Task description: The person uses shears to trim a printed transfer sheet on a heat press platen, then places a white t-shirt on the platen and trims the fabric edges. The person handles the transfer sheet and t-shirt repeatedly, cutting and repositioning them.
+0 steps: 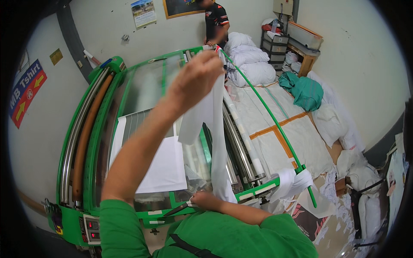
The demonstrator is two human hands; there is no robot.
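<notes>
My left hand is raised over the machine, its fingers closed and slightly blurred. From beside it a long white fabric strip hangs down toward me; the hand seems to grip its upper end. Low at the machine's near edge, my right hand is wrapped round what looks like a pair of scissors, their dark part pointing left. A white fabric piece lies flat on the machine left of the strip. The green roller machine stretches away in front of me.
Across the machine's far end stands another person. A green rod slants along the right side, with white cloth wound at its near end. White bundles, a teal sack and fabric scraps lie on the right.
</notes>
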